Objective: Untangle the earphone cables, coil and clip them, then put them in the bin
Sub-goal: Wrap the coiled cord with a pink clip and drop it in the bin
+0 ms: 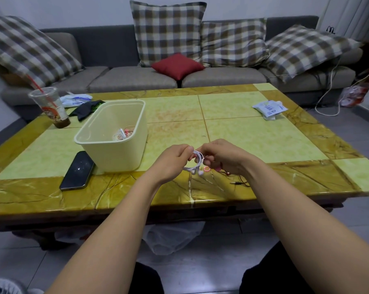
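Coiling looks to be the step in hand: the left hand (175, 160) and the right hand (223, 155) meet just above the near part of the counter (264, 134), both pinching a white earphone cable (198, 158) that is gathered into a small bundle of loops between them. The fingers (186, 150) of each hand are curled tight around the loops, with the earbuds (197, 171) dangling below toward the counter top. A small pink clip (206, 169) shows just beneath the right hand; I cannot tell whether it rests on the counter or is hooked by a finger. To the right of it a darker cable with its jack plug (235, 183) lies loose on the counter, probably another set waiting its turn. The cream bin (107, 153) stands to the left, near the hands but apart from them, and already holds a few pink and white earphones (124, 134); a phone (77, 170) lies just beside its near wall. Judging by this, the cable seems close to fully wound, so the next move calls for one hand to keep the loops pinched together while the other brings the clip around them, since a slackened hold would let the coil spring open.
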The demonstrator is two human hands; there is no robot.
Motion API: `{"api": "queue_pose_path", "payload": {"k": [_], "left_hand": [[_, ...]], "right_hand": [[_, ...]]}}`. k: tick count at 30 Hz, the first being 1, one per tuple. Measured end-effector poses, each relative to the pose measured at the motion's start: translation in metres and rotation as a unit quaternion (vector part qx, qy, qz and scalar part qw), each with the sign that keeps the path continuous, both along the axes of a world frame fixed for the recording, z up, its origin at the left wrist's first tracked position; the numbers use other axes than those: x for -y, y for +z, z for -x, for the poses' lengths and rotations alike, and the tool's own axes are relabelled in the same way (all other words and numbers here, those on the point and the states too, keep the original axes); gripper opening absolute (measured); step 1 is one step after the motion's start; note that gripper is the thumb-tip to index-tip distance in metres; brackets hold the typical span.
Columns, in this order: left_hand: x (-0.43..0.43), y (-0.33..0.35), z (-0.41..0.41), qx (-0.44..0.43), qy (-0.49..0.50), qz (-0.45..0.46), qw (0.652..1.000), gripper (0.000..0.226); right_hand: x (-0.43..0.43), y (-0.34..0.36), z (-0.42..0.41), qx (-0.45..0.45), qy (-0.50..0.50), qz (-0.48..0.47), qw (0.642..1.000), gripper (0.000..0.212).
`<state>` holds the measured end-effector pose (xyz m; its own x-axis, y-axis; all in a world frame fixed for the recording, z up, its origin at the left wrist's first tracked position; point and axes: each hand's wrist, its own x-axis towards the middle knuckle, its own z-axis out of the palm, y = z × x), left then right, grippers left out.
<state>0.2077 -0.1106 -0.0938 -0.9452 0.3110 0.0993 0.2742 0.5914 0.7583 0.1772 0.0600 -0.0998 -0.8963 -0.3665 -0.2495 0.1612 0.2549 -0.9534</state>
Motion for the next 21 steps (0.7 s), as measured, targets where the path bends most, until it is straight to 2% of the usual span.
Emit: {"api": "queue_pose_path", "payload": {"k": [4,7,11,16,21], "left_hand": [[0.0011,-0.0003,-0.0002,-0.007,0.032,0.005,0.999,0.042],[0.0031,-0.0003,-0.0008,-0.005,0.043,-0.01,0.999,0.041],[0.0043,-0.0005,-0.0018,0.012,0.039,-0.04,0.998,0.039],[0.0062,-0.0021,-0.0016,0.08,0.01,-0.093,0.992,0.022],[0.0079,-0.0055,-0.0005,0.05,0.0,-0.128,0.991,0.014]], "right_hand": [[-0.003,0.0045,-0.0043,0.013,0.057,0.008,0.998,0.022],[-0.0055,0.0016,-0.0032,0.003,0.056,-0.012,0.998,0.025],[-0.0053,0.0011,-0.0024,0.021,0.079,0.011,0.997,0.012],[-0.0071,-0.0008,-0.0005,0.039,0.081,0.033,0.995,0.018],[-0.007,-0.0025,0.001,0.052,0.066,0.042,0.996,0.023]]}}
